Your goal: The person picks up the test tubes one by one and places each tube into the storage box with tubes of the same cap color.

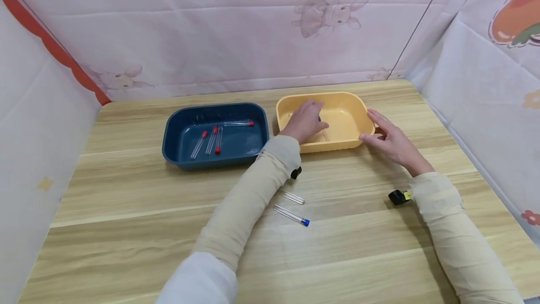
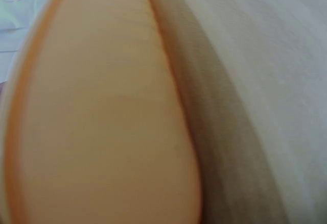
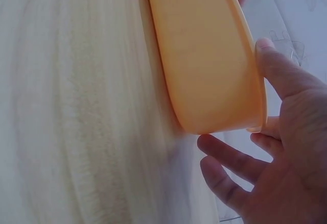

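In the head view, my left hand (image 1: pixel 304 121) reaches over the near rim into a yellow plastic bin (image 1: pixel 348 142), thumb and fingers apart. Between them shows a blue cap (image 1: pixel 319 118); part of a clear tube (image 1: pixel 326 135) lies in the bin by the thumb. The hand hides much of the bin's left half. At the bin's right end, my right hand (image 1: pixel 392 142) holds the rim. The right wrist view shows its thumb (image 3: pixel 278 66) on the rim and fingers against the outside wall. Only the bin's outer wall (image 2: pixel 102 106) fills the left wrist view, blurred.
A dark blue bin (image 1: pixel 215 161) stands left of the yellow one, with several red-capped tubes (image 1: pixel 199 145) inside. On the wooden table (image 1: pixel 337 247) beside my left forearm lie a blue-capped tube (image 1: pixel 291 215) and another clear tube (image 1: pixel 292 197), partly covered. Printed cloth walls (image 1: pixel 232 36) surround the table.
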`<state>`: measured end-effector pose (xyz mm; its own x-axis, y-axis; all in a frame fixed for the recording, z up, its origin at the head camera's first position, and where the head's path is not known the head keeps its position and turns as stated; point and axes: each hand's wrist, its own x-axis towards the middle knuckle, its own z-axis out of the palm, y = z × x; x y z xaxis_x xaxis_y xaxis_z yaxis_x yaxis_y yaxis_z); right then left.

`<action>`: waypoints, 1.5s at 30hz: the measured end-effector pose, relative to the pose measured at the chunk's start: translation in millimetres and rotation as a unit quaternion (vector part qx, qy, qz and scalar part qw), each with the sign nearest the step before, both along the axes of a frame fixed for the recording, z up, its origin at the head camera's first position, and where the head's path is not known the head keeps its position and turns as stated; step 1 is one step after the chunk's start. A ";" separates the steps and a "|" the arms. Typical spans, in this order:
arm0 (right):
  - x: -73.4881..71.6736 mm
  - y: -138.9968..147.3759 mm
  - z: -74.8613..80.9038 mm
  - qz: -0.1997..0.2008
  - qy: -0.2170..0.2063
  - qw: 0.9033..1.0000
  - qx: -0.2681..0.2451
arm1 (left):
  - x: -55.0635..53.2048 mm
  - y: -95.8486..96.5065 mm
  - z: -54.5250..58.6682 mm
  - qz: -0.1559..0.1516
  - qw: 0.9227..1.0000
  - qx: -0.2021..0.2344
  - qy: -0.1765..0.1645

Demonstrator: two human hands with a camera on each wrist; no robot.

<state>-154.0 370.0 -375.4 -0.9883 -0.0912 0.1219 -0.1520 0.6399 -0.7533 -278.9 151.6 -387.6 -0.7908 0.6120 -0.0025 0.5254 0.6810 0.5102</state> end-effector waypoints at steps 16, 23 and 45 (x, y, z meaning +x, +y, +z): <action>3.9 0.8 0.3 0.009 -0.002 1.000 0.000 | 19.9 -28.7 42.2 -0.038 0.998 0.044 -0.002; 3.8 -1.1 0.7 0.009 0.003 1.000 0.000 | 47.0 -53.6 58.4 -0.042 0.996 0.077 -0.017; 2.4 -3.9 2.8 0.014 0.001 1.000 0.006 | 105.5 -131.1 47.0 -0.017 0.990 0.122 -0.066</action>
